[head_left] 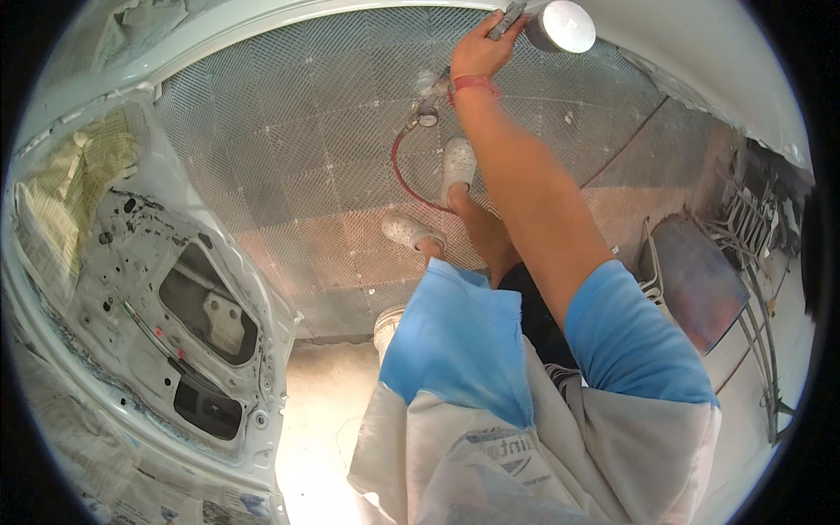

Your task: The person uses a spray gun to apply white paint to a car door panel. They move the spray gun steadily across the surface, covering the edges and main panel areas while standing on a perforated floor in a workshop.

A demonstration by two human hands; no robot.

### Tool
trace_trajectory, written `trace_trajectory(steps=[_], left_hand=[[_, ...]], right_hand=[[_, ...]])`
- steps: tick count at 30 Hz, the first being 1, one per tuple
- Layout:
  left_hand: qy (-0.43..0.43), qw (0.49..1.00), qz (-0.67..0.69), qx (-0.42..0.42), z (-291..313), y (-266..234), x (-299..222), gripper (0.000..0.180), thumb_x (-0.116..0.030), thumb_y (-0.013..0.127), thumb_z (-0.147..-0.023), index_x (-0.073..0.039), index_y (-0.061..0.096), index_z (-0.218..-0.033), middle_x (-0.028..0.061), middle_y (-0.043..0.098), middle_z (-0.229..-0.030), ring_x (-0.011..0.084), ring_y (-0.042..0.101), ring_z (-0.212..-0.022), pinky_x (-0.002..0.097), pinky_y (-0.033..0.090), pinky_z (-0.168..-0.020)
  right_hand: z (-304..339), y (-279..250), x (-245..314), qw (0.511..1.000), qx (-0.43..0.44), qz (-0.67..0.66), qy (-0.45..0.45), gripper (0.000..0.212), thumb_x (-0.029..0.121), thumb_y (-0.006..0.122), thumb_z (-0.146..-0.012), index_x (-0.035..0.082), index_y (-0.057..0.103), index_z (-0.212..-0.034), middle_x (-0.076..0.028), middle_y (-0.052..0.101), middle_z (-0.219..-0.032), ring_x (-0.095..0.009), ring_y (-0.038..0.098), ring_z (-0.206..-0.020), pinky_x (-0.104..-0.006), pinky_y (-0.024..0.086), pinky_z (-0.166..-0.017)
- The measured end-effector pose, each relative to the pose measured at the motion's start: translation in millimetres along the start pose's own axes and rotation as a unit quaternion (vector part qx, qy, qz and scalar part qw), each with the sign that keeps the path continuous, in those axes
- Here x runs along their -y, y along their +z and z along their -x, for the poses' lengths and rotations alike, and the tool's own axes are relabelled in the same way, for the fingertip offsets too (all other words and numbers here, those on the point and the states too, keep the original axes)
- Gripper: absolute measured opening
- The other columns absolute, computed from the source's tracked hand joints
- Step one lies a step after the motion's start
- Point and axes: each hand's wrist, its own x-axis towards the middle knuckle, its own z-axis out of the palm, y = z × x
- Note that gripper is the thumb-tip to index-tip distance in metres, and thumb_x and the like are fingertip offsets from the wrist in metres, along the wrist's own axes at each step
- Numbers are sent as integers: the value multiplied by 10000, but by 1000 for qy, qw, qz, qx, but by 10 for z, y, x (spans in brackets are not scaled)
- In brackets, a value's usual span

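My right hand (pixel 484 51), with a red band at the wrist, reaches out to the top of the view. Its fingers are wrapped round a paint spray gun (pixel 507 21) with a round, white-topped cup (pixel 567 26). Below the hand, a small round gauge (pixel 427 117) hangs by a dark red hose (pixel 398 168), which curves down past my feet. The gun is close to the pale edge of a vehicle body panel (pixel 289 19). Part of the gun's handle is hidden by my hand. My left hand is out of view.
An opened vehicle door (pixel 262 367) with bare inner cutouts and yellowish masking paper (pixel 66 197) stands at left. Grey ribbed floor tiles (pixel 289 157) lie underfoot. A dark flat panel (pixel 696 280) and metal racks (pixel 744 214) stand at right. A pale bucket-like thing (pixel 386 325) is behind my feet.
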Motion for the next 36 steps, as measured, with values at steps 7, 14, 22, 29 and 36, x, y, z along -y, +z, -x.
trace_trajectory(steps=[7, 14, 22, 29, 36], left_hand=[[-2, 1000, -6, 25, -36, 70, 293, 588, -466, 609, -1106, -17, 614, -1484, 206, 689, -1428, 326, 641, -1346, 422, 489, -1155], [3, 999, -23, 36, -72, 49, 515, 617, -497, 592, -1106, -24, 604, -1502, 211, 675, -1453, 336, 625, -1372, 426, 474, -1173], [64, 992, -99, 41, -314, -88, 805, 649, -532, 571, -1107, -33, 593, -1522, 217, 659, -1481, 348, 607, -1402, 432, 457, -1194], [153, 959, -231, 57, -347, -411, 1173, 678, -562, 554, -1107, -40, 583, -1540, 223, 646, -1506, 358, 591, -1428, 436, 442, -1213], [223, 912, -329, 104, -87, -717, 1286, 707, -592, 536, -1108, -47, 574, -1557, 228, 632, -1531, 368, 575, -1454, 440, 427, -1231]], right_hand=[[341, -84, 62, 934, 241, -127, 231, 694, 423, 560, -1131, -36, 428, -1635, -341, 705, -1328, -478, 698, -1222, -492, 547, -1079], [373, -61, -169, 993, 113, 10, 18, 640, 383, 590, -1112, -46, 513, -1580, -345, 753, -1150, -515, 754, -953, -525, 592, -846], [407, -801, 10, 939, 277, 5, 206, 748, 450, 572, -1121, -41, 387, -1654, -283, 643, -1474, -333, 755, -1052, -437, 611, -892], [900, -3047, 1278, 906, 373, -118, 162, 697, 307, 580, -1141, 161, 277, -1752, -167, 624, -1476, -144, 640, -862, -289, 585, -747], [804, -4906, 1873, 950, 257, -155, 83, 699, 247, 598, -1135, 90, 279, -1737, -188, 523, -1639, -238, 647, -1291, -335, 604, -935]])
